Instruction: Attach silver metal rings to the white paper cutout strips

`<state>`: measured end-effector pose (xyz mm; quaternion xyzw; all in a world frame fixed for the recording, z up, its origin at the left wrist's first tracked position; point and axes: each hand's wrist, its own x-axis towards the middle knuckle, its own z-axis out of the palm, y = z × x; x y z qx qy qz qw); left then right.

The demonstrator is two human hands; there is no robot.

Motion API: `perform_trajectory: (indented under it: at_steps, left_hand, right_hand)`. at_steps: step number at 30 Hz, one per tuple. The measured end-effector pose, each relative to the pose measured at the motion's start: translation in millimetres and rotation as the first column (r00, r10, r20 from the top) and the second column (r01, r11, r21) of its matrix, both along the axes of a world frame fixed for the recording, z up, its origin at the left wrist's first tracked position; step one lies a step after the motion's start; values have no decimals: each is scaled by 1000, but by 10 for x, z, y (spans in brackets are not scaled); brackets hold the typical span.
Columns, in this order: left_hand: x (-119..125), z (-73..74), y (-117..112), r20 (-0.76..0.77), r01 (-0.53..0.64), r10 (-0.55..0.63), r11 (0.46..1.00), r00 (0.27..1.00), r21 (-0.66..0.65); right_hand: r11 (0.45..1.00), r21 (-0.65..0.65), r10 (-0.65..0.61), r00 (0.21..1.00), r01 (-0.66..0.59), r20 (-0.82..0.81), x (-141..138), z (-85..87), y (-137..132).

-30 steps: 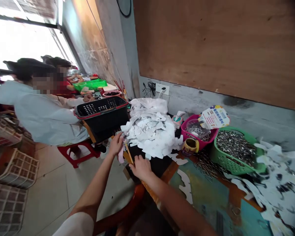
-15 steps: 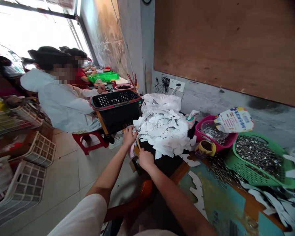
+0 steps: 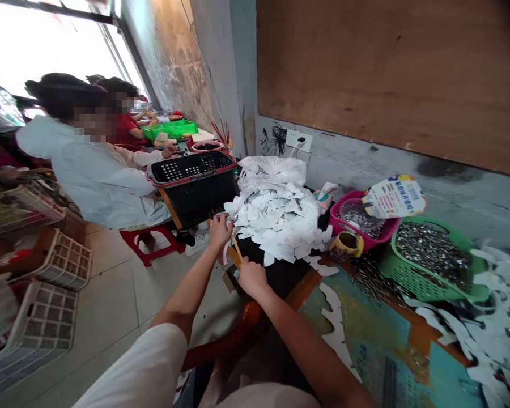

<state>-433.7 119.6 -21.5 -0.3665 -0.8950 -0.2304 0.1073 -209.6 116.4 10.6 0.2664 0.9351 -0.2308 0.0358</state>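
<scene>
My left hand [image 3: 219,230] is closed at the near-left edge of a heap of white paper cut-outs [image 3: 276,222], gripping the edge of what the heap rests on; I cannot make out what. My right hand [image 3: 250,275] is closed at the corner of the dark surface [image 3: 280,275] under the heap, just below the left hand. A thin tan stick [image 3: 237,248] runs between the two hands. What the right fingers hold is hidden.
A black basket with a red rim [image 3: 193,184] stands left of the heap. A pink basket [image 3: 361,226], a yellow cup [image 3: 346,245] and a green basket of metal rings [image 3: 431,260] sit to the right. People sit at the left on a red stool [image 3: 151,245]. White crates [image 3: 38,317] lie on the floor.
Both hands stay at the heap's near-left corner, the right closing in under the left. The view has swung and shifted.
</scene>
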Motion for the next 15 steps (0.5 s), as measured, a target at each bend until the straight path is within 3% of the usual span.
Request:
perform_trajectory:
  at_steps: [9, 15]
  left_hand:
    - [43, 27, 40, -4, -11, 11, 1000, 1000, -16]
    - [83, 48, 25, 20, -7, 8, 1000, 1000, -7]
  right_hand:
    - [999, 17, -32, 999, 32, -3, 577, -36, -240]
    - [997, 38, -73, 997, 73, -6, 1118, 102, -351]
